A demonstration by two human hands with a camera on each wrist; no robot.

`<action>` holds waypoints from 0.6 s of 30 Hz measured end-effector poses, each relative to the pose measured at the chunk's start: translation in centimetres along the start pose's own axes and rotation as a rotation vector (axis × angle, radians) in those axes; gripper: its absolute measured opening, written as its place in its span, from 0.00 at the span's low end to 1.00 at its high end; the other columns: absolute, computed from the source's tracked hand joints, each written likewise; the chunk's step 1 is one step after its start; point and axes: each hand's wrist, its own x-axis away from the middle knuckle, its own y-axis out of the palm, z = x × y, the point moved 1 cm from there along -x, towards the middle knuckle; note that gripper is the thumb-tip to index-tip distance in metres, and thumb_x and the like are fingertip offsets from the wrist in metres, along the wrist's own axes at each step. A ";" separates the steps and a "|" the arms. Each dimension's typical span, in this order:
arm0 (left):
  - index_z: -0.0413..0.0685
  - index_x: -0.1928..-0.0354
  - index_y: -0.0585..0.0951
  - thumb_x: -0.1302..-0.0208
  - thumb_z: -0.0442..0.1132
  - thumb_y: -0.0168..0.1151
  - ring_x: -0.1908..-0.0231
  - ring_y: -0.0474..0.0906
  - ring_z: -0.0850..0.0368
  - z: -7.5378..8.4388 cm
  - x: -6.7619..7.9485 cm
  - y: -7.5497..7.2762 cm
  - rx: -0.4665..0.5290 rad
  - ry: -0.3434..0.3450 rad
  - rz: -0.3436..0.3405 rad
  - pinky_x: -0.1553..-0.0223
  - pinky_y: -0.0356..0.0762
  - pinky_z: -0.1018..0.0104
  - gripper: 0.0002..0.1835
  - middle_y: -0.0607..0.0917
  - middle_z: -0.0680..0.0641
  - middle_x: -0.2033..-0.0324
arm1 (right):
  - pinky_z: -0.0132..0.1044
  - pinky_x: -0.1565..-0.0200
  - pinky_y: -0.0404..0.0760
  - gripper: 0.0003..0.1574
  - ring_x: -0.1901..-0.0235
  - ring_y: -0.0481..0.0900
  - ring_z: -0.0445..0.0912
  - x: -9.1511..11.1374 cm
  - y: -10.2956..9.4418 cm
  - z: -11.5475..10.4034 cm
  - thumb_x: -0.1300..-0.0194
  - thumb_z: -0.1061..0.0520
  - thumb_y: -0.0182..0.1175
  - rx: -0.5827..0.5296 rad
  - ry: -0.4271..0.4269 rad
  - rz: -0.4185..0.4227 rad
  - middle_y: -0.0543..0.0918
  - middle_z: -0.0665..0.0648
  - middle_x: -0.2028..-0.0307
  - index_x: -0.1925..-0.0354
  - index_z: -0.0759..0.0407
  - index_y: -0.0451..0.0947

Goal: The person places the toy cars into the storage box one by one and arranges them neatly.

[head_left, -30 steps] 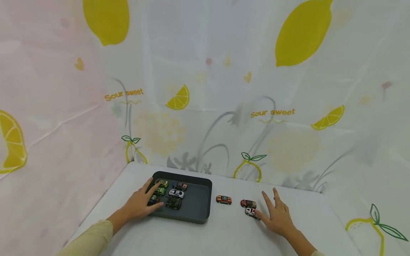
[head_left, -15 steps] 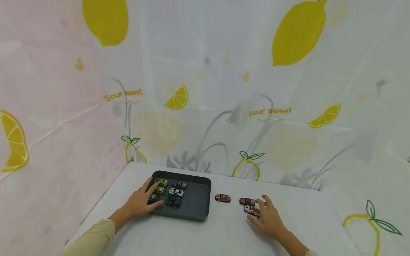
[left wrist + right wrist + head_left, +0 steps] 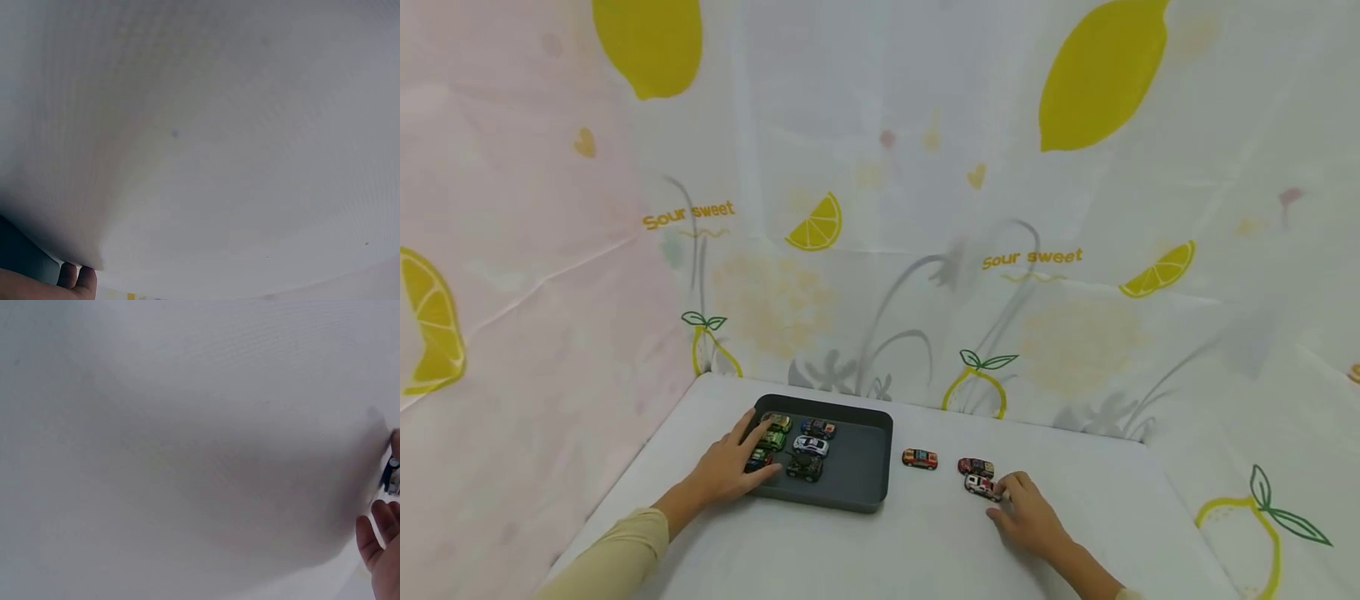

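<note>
In the head view my left hand rests with spread fingers over the left side of a dark grey tray, its fingertips beside the toy cars inside. Several cars stand there in two columns, among them a white car and a green car. My right hand has bent fingertips at the right end of a white-and-red toy car on the table, the thumb apart below it. A dark red toy car stands just behind that one. The left wrist view shows fingers against the tray wall.
An orange-red toy car stands between the tray and the other loose cars. The white table meets a lemon-print cloth wall behind and at the sides.
My right hand has come down from raised, spread fingers to the white-and-red car, which has shifted slightly left. My left hand stays at the tray.
</note>
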 end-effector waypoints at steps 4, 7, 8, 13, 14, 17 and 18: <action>0.46 0.27 0.65 0.39 0.63 0.63 0.49 0.76 0.25 0.2 0.1 0.0 0.009 0.001 0.012 0.55 0.75 0.34 0.44 0.60 0.30 0.29 | 0.35 0.60 0.77 0.19 0.63 0.73 0.39 -0.2 0.0 -0.3 0.45 0.56 0.74 -0.035 0.010 -0.013 0.74 0.46 0.61 0.63 0.51 0.72; 0.46 0.27 0.65 0.39 0.63 0.63 0.49 0.77 0.26 0.3 0.1 0.1 0.011 0.007 0.011 0.55 0.76 0.34 0.44 0.61 0.30 0.29 | 0.36 0.60 0.78 0.21 0.63 0.75 0.39 -0.5 0.2 -0.7 0.45 0.56 0.74 -0.064 0.024 -0.039 0.76 0.47 0.61 0.56 0.55 0.75; 0.45 0.27 0.65 0.39 0.63 0.63 0.49 0.76 0.26 0.3 0.1 0.1 0.011 0.008 0.009 0.55 0.76 0.34 0.44 0.61 0.30 0.29 | 0.36 0.60 0.78 0.23 0.63 0.75 0.39 -0.6 0.2 -0.8 0.45 0.55 0.74 -0.064 0.031 -0.050 0.76 0.47 0.61 0.53 0.57 0.76; 0.45 0.28 0.66 0.39 0.63 0.63 0.48 0.76 0.26 0.4 0.2 -0.1 0.011 0.005 0.023 0.54 0.75 0.34 0.44 0.62 0.30 0.29 | 0.35 0.64 0.77 0.27 0.66 0.73 0.37 -1.2 0.5 -1.4 0.44 0.52 0.74 -0.055 0.051 -0.073 0.75 0.48 0.62 0.48 0.59 0.78; 0.46 0.28 0.66 0.39 0.63 0.64 0.48 0.76 0.25 0.4 0.2 -0.1 0.011 0.005 0.028 0.54 0.75 0.34 0.44 0.62 0.30 0.29 | 0.34 0.64 0.76 0.25 0.67 0.72 0.37 -1.4 0.5 -1.5 0.44 0.52 0.74 -0.053 0.053 -0.070 0.74 0.47 0.63 0.51 0.59 0.79; 0.46 0.28 0.66 0.40 0.62 0.64 0.48 0.76 0.25 0.4 0.2 -0.2 0.011 0.008 0.038 0.54 0.75 0.34 0.44 0.62 0.29 0.30 | 0.33 0.66 0.74 0.20 0.69 0.70 0.36 -1.7 0.6 -1.6 0.45 0.53 0.74 -0.073 0.047 -0.068 0.72 0.47 0.67 0.57 0.57 0.79; 0.46 0.28 0.66 0.40 0.62 0.64 0.48 0.76 0.25 0.4 0.1 -0.2 0.009 0.010 0.039 0.55 0.75 0.34 0.44 0.62 0.29 0.30 | 0.32 0.67 0.74 0.19 0.69 0.70 0.36 -1.7 0.6 -1.7 0.45 0.53 0.74 -0.076 0.043 -0.073 0.72 0.46 0.68 0.58 0.57 0.78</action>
